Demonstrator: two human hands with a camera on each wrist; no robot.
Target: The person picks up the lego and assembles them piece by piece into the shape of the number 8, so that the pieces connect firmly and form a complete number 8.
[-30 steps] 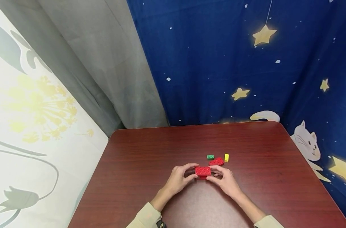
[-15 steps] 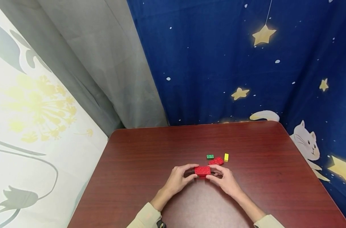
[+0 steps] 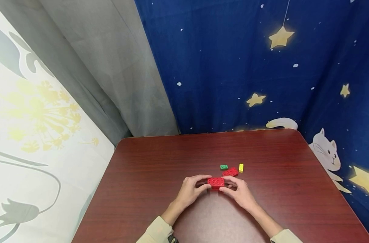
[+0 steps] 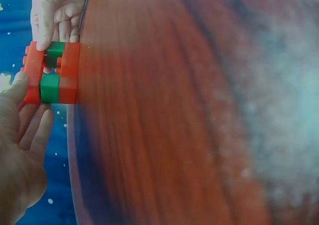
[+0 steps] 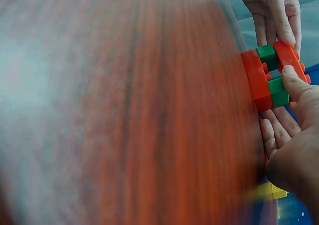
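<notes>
Currently, the assembly sits near the middle of the counter (image 3: 148, 175), between the person's two hands. It comprises four bricks in three tiers. The lower red brick (image 4: 71, 75) forms the base. The left green brick (image 4: 50, 89) and the right green brick (image 5: 278, 92) stand on it, one at each end, with a gap between them in which studs of the base are visible. The upper red brick (image 3: 216, 182) spans both green bricks, studs facing up. Whether it is fully seated cannot be determined.

Left grip (image 3: 188, 191): grasping the left end of the upper red brick, thumb on the near side, fingers toward the far side. Right grip (image 3: 241, 193): grasping the right end of the same brick in the mirrored position.

Loose parts are located beyond the assembly, slightly to its right. The loose red brick (image 3: 230, 172) lies at an angle just past the right grip's fingers; contact with them cannot be confirmed. The small green brick (image 3: 223, 167) lies just behind its left end. The yellow brick (image 3: 241, 168) lies just beside its right end.

A blue curtain (image 3: 227, 67) with stars hangs behind the counter.
</notes>
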